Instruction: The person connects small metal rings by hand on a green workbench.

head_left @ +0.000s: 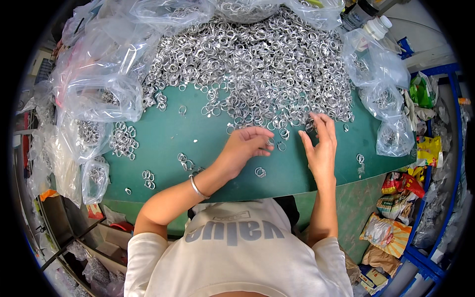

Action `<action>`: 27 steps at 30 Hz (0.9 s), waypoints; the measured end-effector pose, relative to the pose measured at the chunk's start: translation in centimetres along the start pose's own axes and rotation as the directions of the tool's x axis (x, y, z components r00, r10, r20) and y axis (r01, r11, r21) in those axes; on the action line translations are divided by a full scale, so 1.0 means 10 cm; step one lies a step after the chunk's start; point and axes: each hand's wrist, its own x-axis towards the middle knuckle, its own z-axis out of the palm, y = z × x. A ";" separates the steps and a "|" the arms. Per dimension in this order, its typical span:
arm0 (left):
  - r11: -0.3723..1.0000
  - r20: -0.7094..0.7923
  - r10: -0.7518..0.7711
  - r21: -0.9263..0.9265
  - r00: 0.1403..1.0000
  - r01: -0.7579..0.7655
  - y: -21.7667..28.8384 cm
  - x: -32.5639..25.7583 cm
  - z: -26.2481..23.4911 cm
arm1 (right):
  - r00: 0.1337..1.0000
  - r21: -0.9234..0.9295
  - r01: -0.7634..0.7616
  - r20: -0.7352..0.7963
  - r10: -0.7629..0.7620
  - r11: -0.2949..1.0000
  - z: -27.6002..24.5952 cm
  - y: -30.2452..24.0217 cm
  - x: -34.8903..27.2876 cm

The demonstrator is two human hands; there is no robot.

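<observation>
A broad heap of silver metal rings (247,59) covers the far half of the green table (158,128). My left hand (243,148), a bangle on its wrist, is closed in a pinch, with a small silver ring (270,142) at its fingertips. Just right of it lies a loose ring (281,146) on the table. My right hand (321,143) is open, thumb and fingers apart, its fingertips at the near edge of the heap. Between the hands and my body rests a little cluster of rings (260,172).
Clear plastic bags (104,99) crowd the left side, beside a small pile of rings (123,141). More bags holding rings (393,133) line the right edge. A white bottle (377,27) stands at the far right. Blue shelving (452,138) with packages is beyond the table.
</observation>
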 end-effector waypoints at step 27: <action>-0.345 0.545 0.486 0.838 0.683 -0.423 -0.26 0.30 0.04 | 0.992 -0.248 -0.095 0.061 0.114 0.964 -0.18 0.28 -0.08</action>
